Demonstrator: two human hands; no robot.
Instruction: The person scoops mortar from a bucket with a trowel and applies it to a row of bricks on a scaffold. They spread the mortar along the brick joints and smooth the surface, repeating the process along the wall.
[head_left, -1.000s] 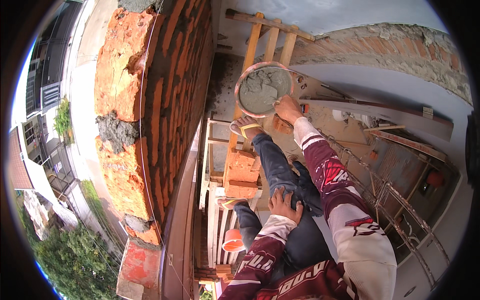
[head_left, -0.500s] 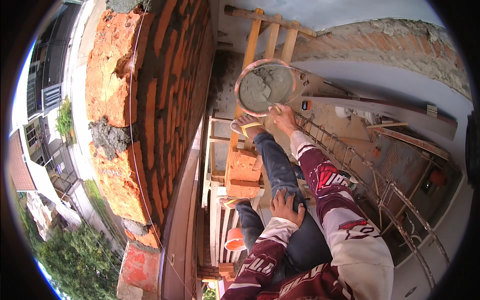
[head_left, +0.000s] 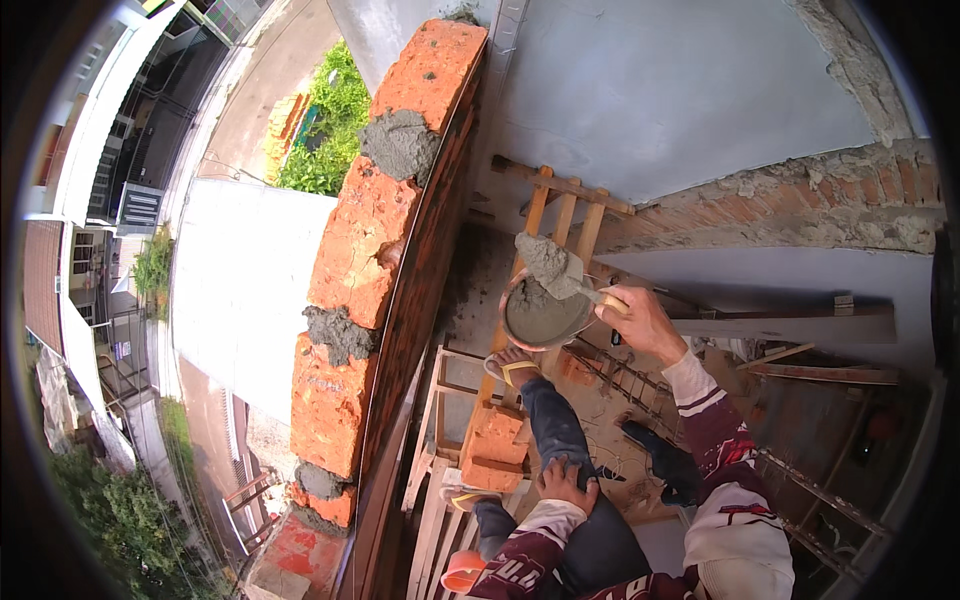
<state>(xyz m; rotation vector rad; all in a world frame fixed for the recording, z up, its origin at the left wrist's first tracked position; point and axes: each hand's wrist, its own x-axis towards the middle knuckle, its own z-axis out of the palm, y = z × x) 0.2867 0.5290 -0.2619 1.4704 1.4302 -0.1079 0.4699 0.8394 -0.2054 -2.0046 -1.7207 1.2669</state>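
My right hand point(head_left: 643, 322) is closed around the wooden handle of a trowel point(head_left: 575, 278). A heap of wet grey mortar point(head_left: 543, 257) sits on the blade. The trowel is held above a round tub point(head_left: 507, 328) that contains more mortar. With fingers spread, my left hand point(head_left: 566, 485) rests on my leg, holding nothing. To the left runs a brick wall point(head_left: 362, 240), its top course of orange bricks separated by lumps of mortar point(head_left: 340, 334). A thin string line runs along the wall's edge.
My sandalled feet stand on planks beside stacked bricks point(head_left: 497, 440). An orange bucket point(head_left: 463, 571) sits near the lower edge. Wooden slats point(head_left: 565, 215) extend beyond the tub. Rusty rebar point(head_left: 825, 500) lies at right. Beyond the wall, the ground drops to a street.
My right hand has lifted the trowel out of the tub, now loaded with mortar. The view has shifted left, showing more of the wall top. My left hand stays on my leg.
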